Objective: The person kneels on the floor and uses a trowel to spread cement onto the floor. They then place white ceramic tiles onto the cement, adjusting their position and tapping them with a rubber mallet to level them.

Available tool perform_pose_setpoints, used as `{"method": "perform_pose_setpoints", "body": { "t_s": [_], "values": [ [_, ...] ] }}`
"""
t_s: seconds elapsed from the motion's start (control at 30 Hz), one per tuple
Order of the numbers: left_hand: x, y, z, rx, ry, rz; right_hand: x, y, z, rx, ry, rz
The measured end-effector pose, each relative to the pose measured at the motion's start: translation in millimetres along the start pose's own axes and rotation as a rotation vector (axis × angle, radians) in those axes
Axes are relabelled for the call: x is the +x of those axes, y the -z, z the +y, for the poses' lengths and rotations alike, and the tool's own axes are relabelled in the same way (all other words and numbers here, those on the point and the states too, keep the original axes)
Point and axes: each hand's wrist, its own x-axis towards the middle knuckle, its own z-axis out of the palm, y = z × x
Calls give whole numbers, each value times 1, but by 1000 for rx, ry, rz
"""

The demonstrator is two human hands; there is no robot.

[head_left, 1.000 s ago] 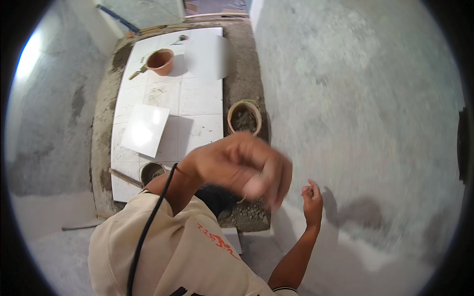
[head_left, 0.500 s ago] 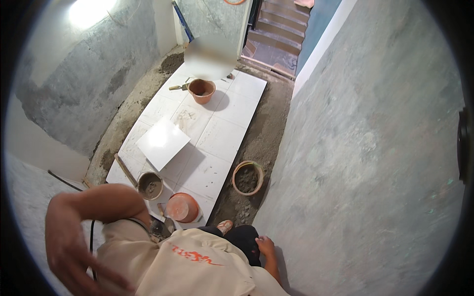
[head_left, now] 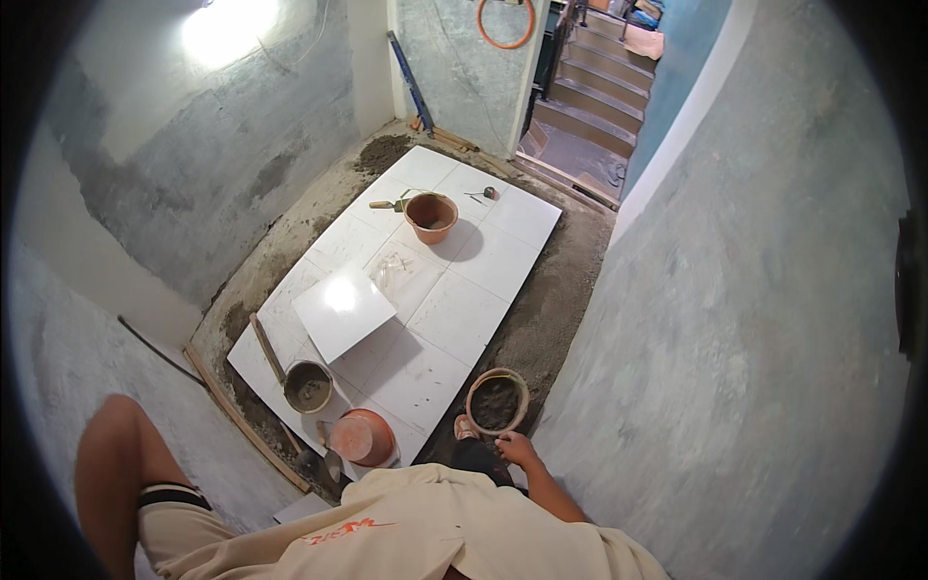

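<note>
Clearly, clutter near the right hand (head_left: 518,449).
I can't tell how either hand's fingers (head_left: 503,445) sit; mortar bucket (head_left: 498,404) just beside, upturned bucket (head_left: 361,440) and 1 raised tile (head_left: 344,314) leftward.

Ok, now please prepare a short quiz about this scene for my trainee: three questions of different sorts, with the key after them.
1. Choose: in this view, which of these is nearest to the right hand? A) the orange hoop; B) the bucket of dark mix; C) the stairs.
2. True or false: the blue bar stands at a slant by the far wall.
3. Is the left hand visible, and what shows on that side?

Key:
1. B.
2. True.
3. No; the bent left arm shows, but its hand is not seen.
</note>
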Motion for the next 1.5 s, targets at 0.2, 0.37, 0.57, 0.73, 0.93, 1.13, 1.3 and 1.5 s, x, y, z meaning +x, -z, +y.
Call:
{"method": "perform_pose_setpoints", "body": {
  "t_s": [0.2,0.37,0.57,0.73,0.93,1.13,1.3,1.5],
  "values": [
    [34,-67,-117,-215,535,240,65,47,-18,-2,-68,-44],
    [54,-142,-178,-433,948,441,100,62,-15,73,-13,9],
    [75,-199,-218,-582,1226,615,119,65,-7,86,-91,-127],
    [81,-214,-237,-599,1341,708,136,66,-6,70,-163,-188],
    [80,-198,-251,-548,1361,770,164,76,-9,138,-111,-233],
    [71,-82,-264,-198,1044,639,206,80,-6,137,-91,-159],
    [85,47,-275,234,709,672,267,69,26,-117,64,-20],
    [1,-5,-356,214,1386,1198,362,49,35,-424,-102,-29]
  ]
}}
